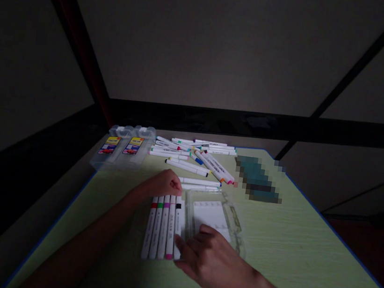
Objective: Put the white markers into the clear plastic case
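Observation:
Several white markers with coloured caps [163, 227] lie side by side in an open clear plastic case [219, 216] on a pale green table [305, 253]. My left hand [163, 183] rests curled at the top ends of these markers, fingers closed against the caps. My right hand [210, 260] lies at their lower right, fingers pressed against the outermost marker and the case's edge. The case's lid half, with a white sheet inside, lies open to the right.
A loose pile of more markers [193, 156] lies at the table's far side. Two clear closed cases with yellow labels [122, 149] sit at the far left corner. A blurred dark green object [258, 178] lies to the right. The surroundings are dark.

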`<state>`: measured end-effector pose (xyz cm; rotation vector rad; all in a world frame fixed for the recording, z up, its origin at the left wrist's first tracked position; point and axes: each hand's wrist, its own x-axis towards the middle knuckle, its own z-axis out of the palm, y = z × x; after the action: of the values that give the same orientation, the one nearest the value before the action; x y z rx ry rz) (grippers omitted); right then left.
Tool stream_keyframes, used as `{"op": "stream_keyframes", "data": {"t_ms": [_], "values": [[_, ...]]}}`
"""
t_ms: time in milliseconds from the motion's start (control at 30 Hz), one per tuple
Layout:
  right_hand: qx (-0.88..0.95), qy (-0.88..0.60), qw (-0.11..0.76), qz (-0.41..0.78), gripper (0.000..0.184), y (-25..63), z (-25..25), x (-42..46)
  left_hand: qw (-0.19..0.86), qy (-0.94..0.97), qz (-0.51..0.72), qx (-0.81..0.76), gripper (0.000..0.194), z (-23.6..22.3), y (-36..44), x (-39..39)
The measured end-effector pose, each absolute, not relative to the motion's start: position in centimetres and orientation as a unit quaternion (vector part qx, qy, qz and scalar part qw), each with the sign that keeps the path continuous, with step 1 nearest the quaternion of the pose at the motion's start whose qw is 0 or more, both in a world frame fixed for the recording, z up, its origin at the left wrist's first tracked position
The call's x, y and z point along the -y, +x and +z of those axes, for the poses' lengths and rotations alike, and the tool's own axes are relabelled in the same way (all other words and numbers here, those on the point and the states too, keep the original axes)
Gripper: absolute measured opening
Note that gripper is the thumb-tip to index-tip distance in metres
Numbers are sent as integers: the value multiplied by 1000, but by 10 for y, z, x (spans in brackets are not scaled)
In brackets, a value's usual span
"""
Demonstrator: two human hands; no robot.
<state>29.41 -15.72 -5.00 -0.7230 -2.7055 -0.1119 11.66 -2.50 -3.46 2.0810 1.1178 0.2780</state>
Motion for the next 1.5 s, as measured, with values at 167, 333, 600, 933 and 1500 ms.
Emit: {"op": "stream_keyframes", "data": {"t_ms": [167, 333, 600, 933, 1500], "values": [[951, -252, 173, -43, 31, 294, -50, 156, 371, 813, 107, -436, 18, -33, 118, 25], [952, -260, 159, -34, 32, 295, -50, 157, 376, 811, 105, -436, 19, -33, 118, 26], [952, -260, 160, -27, 31, 294, -48, 157, 360, 821, 106, -430, 22, -36, 117, 23], [951, -258, 167, -18, 33, 295, -49, 157, 344, 841, 100, -405, 34, -38, 114, 20], [956, -261, 135, -8, 35, 296, -49, 156, 340, 843, 98, -406, 32, -38, 116, 20]]}}
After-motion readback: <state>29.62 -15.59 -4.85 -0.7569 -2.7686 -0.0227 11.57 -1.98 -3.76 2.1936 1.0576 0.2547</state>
